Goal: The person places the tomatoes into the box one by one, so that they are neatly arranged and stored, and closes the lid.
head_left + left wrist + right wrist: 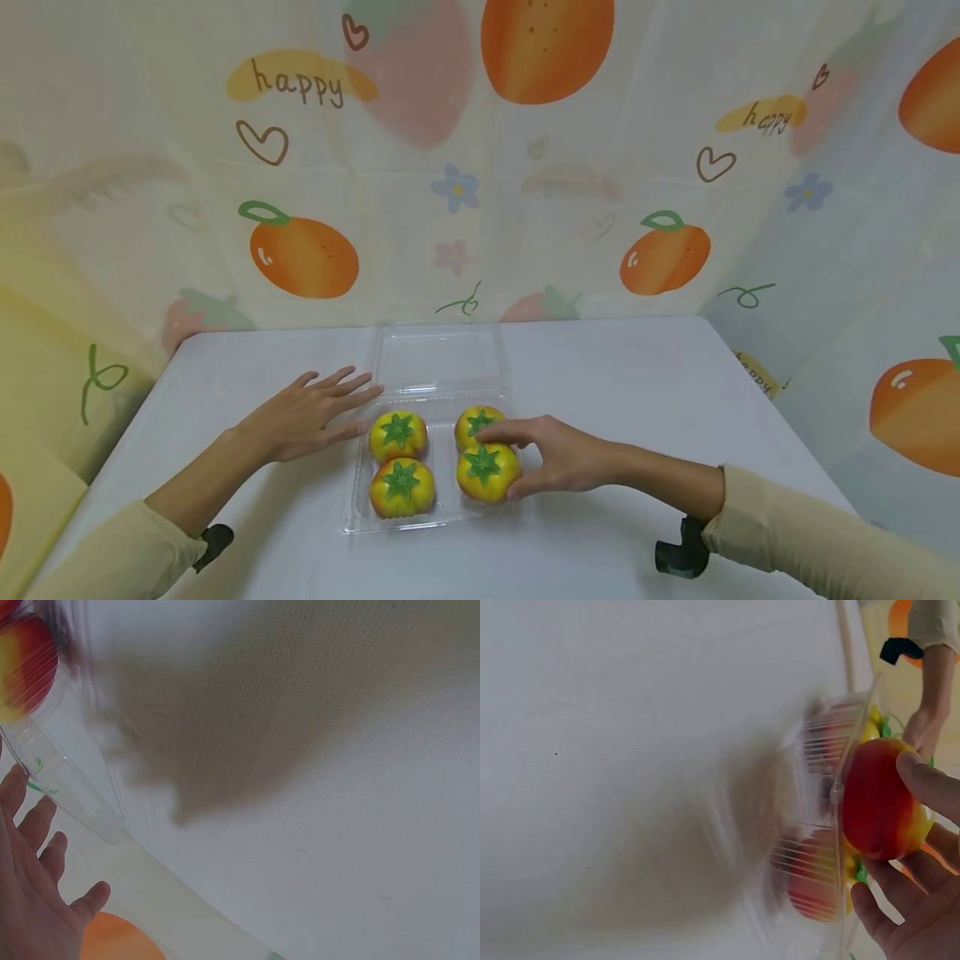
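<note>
On the white table a clear plastic clamshell box (442,500) lies with its lid (441,358) folded back. My right hand (566,454) pinches a yellow-and-red toy fruit with a green star-shaped leaf top (487,483) between thumb and fingers, at the near right part of the box. In the right wrist view the held fruit (881,799) sits at the level of the box rim or above it. Two like fruits (401,492) fill the left side, and another (472,421) is at the back right, partly covered by my fingers. With fingers spread, my left hand (307,417) hovers at the box's left edge.
The white tabletop (637,375) spreads around the box. Behind it hangs a fruit-patterned cloth (525,208), which also covers both sides. Dark wrist-worn devices (684,550) show at both sleeves.
</note>
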A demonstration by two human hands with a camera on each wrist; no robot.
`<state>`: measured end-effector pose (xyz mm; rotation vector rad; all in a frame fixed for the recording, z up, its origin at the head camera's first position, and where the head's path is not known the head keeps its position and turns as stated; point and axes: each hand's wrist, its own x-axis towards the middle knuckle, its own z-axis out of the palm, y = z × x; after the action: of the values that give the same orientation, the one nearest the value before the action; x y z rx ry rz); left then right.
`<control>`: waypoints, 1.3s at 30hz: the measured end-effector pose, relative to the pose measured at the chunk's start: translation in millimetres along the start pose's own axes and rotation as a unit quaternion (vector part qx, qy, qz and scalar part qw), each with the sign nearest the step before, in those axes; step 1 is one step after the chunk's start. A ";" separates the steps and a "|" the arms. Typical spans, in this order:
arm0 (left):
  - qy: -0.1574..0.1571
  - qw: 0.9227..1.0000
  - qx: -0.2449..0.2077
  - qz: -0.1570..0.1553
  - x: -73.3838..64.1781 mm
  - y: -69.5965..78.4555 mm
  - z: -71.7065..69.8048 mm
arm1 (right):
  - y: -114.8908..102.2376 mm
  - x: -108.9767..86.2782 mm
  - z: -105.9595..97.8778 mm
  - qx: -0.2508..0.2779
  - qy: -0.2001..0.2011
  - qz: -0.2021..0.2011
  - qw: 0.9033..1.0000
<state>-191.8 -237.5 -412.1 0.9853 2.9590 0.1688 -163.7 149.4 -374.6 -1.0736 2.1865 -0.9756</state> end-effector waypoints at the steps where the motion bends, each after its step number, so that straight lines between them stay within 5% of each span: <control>1: 0.000 1.000 0.000 -0.001 -0.6 -0.1 -0.1 | 1.1 0.2 1.1 -0.004 0.000 0.003 1.000; 12: -0.002 1.000 -0.007 0.000 -2.9 1.8 -1.4 | 7.5 3.1 8.7 -0.057 0.007 0.033 0.998; 29: -0.002 1.000 0.000 0.002 -0.9 0.0 -0.2 | 11.4 4.0 10.8 -0.135 0.005 0.015 0.991; 39: -0.001 1.000 0.000 0.001 -1.2 1.4 -1.2 | 11.7 6.3 4.3 -0.101 0.018 -0.005 0.995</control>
<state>-190.1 -237.2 -410.7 0.9865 2.9567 0.1679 -169.5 147.6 -387.1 -1.1655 2.3500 -0.7963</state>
